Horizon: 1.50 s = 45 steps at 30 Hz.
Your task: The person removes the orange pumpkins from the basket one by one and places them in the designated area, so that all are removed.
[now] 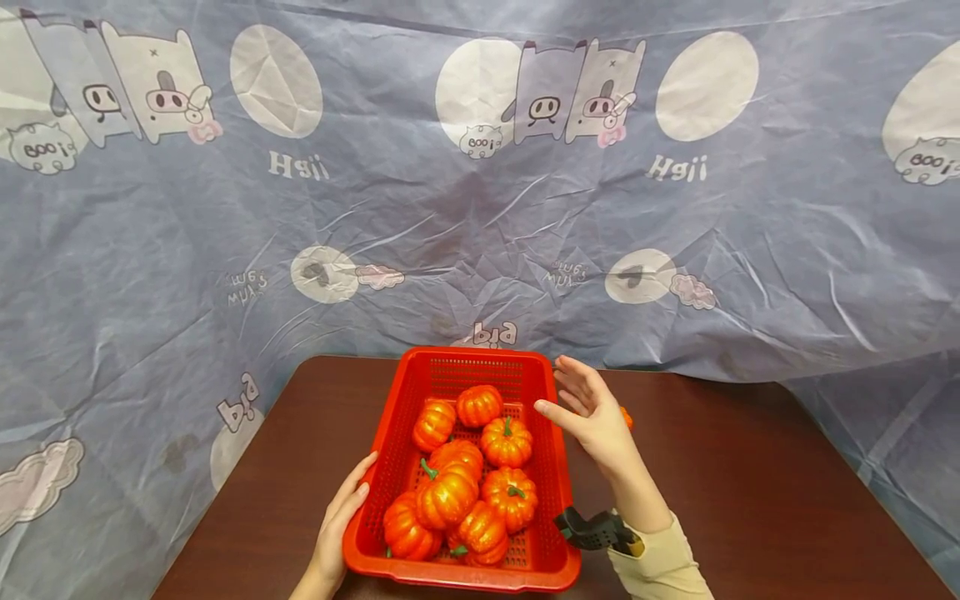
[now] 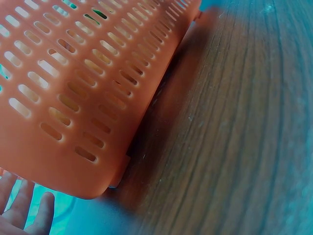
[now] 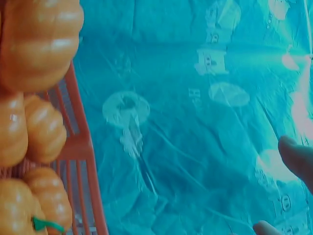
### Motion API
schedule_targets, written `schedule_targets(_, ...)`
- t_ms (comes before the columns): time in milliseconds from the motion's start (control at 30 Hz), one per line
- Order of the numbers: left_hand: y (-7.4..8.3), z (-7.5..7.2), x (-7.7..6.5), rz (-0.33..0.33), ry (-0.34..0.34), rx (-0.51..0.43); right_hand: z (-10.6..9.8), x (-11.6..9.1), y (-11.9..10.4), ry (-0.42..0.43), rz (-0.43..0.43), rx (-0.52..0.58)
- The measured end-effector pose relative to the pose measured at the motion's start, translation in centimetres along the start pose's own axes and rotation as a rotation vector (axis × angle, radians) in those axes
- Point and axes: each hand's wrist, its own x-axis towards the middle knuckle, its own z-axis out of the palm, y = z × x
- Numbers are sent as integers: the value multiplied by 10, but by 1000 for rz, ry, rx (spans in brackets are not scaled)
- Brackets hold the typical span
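A red plastic basket (image 1: 465, 573) with slotted walls stands on the table, holding several small orange pumpkins (image 1: 447, 496), some with green stems. My left hand (image 1: 339, 521) rests along the basket's left side with its fingers extended. In the left wrist view, those fingers (image 2: 19, 205) show at the lower left beside the basket wall (image 2: 34, 144). Over the right rim hovers my right hand (image 1: 603, 429), thumb and fingers spread, nothing between them. The right wrist view catches its thumb (image 3: 299, 159) at the edge, apart from the pumpkins (image 3: 41, 46).
Beyond my right hand, an orange thing (image 1: 627, 417), mostly hidden by the wrist, sits on the dark brown table (image 1: 750, 483). A grey-blue cloth (image 1: 480, 208) with cartoon prints hangs behind the table and at both sides. A black wrist mount (image 1: 592, 530) sticks out near the basket's right rim.
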Motion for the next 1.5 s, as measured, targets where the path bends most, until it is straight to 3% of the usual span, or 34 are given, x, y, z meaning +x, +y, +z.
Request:
schedule_targets(333, -1, -1, 0, 12, -3, -13, 38, 7, -4, -200, -27, 35)
schedule_targets(900, -1, -2, 1, 10, -9, -12, 66, 4, 11, -360, 26, 46)
schedule_targets(1500, 0, -1, 0, -17, 3, 1, 88, 2, 34, -557, 76, -107)
